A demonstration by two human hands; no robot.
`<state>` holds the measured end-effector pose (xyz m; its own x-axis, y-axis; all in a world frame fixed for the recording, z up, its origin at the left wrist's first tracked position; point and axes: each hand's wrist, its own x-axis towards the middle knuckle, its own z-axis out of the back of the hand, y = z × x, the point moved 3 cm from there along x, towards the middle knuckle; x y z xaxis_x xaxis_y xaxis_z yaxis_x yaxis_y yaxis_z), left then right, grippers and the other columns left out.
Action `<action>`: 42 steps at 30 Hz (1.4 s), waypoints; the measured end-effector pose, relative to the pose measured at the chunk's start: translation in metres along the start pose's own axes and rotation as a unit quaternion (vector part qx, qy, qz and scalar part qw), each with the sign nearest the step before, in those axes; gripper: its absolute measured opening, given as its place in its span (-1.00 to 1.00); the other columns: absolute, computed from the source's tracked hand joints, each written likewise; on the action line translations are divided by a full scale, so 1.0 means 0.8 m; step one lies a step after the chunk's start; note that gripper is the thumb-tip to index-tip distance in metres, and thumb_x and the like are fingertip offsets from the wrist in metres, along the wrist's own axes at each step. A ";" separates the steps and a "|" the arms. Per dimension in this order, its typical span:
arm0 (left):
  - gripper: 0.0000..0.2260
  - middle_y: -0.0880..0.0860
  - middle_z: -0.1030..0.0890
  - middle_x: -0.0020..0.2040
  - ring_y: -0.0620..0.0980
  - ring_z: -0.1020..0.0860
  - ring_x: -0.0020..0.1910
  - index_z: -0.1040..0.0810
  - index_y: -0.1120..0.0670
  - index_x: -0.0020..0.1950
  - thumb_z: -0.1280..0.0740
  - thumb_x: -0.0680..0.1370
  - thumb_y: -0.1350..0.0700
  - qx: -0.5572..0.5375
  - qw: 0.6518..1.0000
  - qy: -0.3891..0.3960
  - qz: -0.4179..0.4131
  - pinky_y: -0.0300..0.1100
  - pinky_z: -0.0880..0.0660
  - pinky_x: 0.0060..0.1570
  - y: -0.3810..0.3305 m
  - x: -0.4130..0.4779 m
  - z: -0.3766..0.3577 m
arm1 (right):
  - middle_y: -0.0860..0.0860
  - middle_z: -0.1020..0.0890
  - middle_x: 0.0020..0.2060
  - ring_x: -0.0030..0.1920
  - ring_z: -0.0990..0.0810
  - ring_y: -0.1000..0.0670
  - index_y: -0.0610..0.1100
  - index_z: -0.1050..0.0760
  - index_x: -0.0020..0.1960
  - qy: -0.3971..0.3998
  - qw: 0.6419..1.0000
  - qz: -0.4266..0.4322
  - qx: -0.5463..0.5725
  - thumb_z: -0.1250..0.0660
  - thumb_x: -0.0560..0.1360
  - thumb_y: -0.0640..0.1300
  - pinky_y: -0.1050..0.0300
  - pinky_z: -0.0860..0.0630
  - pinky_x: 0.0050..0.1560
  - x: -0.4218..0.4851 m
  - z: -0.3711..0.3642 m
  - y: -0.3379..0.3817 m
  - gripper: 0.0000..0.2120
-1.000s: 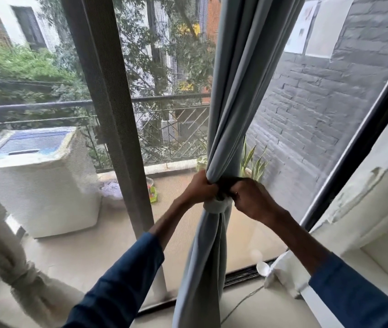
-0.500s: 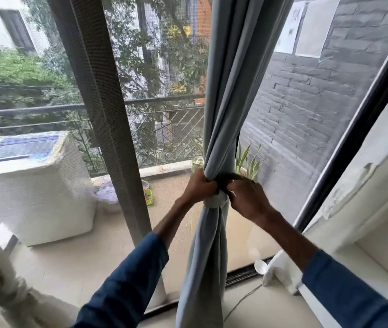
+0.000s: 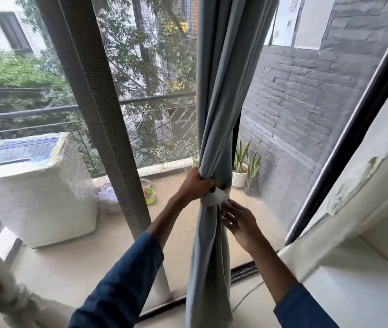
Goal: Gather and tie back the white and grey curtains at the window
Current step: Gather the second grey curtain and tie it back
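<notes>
Grey curtain (image 3: 214,114) gathered into one column against the window frame (image 3: 88,110), cinched by a white tie (image 3: 216,197). Left hand (image 3: 196,185) clamped on the bundle just above and left of the tie. Right hand (image 3: 239,221) just below the tie, fingers (image 3: 227,210) spread, tips near the fabric; contact unclear. White curtain (image 3: 1,297) knotted, well left of the frame. Clear glass either side of the bundle.

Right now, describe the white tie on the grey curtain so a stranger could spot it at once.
Find the grey curtain hanging down the middle of the window. Where it pinches narrowest, beside the left hand, sits the white tie. It is the only white band on that grey cloth.
</notes>
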<state>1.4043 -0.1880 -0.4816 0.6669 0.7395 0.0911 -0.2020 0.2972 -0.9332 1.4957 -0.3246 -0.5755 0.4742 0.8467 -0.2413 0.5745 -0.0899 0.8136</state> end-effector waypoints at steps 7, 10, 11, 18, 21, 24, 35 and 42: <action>-0.88 0.11 -0.49 -0.35 0.00 -0.49 -0.36 -0.50 0.33 -0.17 -0.33 0.40 0.26 0.014 1.000 0.014 -0.005 -0.13 -0.42 -0.37 0.008 -0.001 -0.001 | 0.07 -0.44 -0.33 -0.41 -0.39 0.19 -0.09 -0.53 0.09 0.091 0.991 -0.051 0.080 -0.30 0.58 -0.18 0.36 -0.23 -0.46 0.013 0.003 -0.013 -0.90; -0.95 0.10 -0.48 -0.35 -0.01 -0.48 -0.36 -0.51 0.25 -0.20 -0.34 0.41 0.27 0.011 1.000 0.017 -0.010 -0.14 -0.41 -0.37 0.008 0.000 0.003 | 0.02 -0.58 -0.21 -0.24 -0.58 0.16 -0.10 -0.59 0.16 0.099 0.988 -0.061 0.099 -0.32 0.52 -0.31 0.36 -0.45 -0.37 0.015 0.010 -0.022 -0.74; -0.96 0.10 -0.48 -0.35 -0.02 -0.48 -0.35 -0.51 0.25 -0.19 -0.34 0.41 0.28 0.009 1.000 0.017 -0.011 -0.15 -0.41 -0.38 0.008 0.001 0.003 | 0.02 -0.61 -0.21 -0.22 -0.60 0.15 -0.10 -0.60 0.17 0.095 0.990 -0.054 0.088 -0.30 0.52 -0.35 0.36 -0.47 -0.35 0.015 0.009 -0.023 -0.71; -0.93 0.05 -0.48 -0.36 -0.03 -0.45 -0.38 -0.47 0.15 -0.25 -0.35 0.41 0.25 0.022 1.000 -0.002 -0.013 -0.19 -0.38 -0.42 0.004 0.006 0.000 | 0.00 -0.51 -0.26 -0.31 -0.50 0.10 -0.12 -0.57 0.13 0.045 0.998 -0.001 0.035 -0.31 0.55 -0.27 0.30 -0.35 -0.44 0.025 -0.002 -0.015 -0.82; -0.94 0.06 -0.47 -0.36 -0.01 -0.45 -0.37 -0.48 0.18 -0.23 -0.34 0.41 0.27 0.023 1.000 -0.004 -0.017 -0.16 -0.37 -0.40 0.005 0.010 -0.001 | -0.03 -0.47 -0.31 -0.36 -0.42 0.06 -0.15 -0.59 0.05 0.008 0.999 0.037 0.010 -0.31 0.57 -0.26 0.26 -0.24 -0.47 0.027 -0.008 -0.014 -0.89; -0.90 0.03 -0.46 -0.37 -0.01 -0.45 -0.37 -0.46 0.15 -0.26 -0.34 0.41 0.28 0.021 1.000 -0.011 -0.014 -0.16 -0.37 -0.39 0.004 0.013 -0.001 | -0.01 -0.50 -0.34 -0.41 -0.43 0.08 -0.16 -0.58 0.02 -0.007 0.998 0.058 0.004 -0.31 0.60 -0.22 0.26 -0.25 -0.50 0.028 -0.010 -0.013 -0.92; -0.73 0.10 -0.59 -0.28 0.10 -0.61 -0.30 -0.53 0.17 -0.12 -0.33 0.29 0.03 0.099 0.995 -0.027 0.015 -0.03 -0.58 -0.31 0.007 0.013 -0.007 | -0.06 -0.59 -0.37 -0.52 -0.39 0.11 -0.25 -0.61 -0.09 -0.128 0.988 -0.092 0.004 -0.38 0.47 -0.31 0.32 -0.22 -0.59 0.033 0.046 -0.060 -0.96; -0.85 0.02 -0.55 -0.24 0.05 -0.52 -0.35 -0.48 0.09 -0.01 -0.35 0.57 0.02 0.181 0.980 -0.076 -0.018 -0.21 -0.38 -0.38 0.005 -0.010 -0.036 | -0.08 -0.58 -0.31 -0.41 -0.44 0.04 -0.23 -0.63 -0.06 -0.160 0.980 -0.117 0.030 -0.42 0.50 -0.26 0.26 -0.31 -0.50 0.040 0.054 -0.074 -0.96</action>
<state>1.4189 -0.2098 -0.4961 0.5698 0.7974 0.1985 -0.4391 0.4997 -0.7467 1.5057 -0.3152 -0.6541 0.5037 0.6407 -0.5795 0.7267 0.0485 0.6853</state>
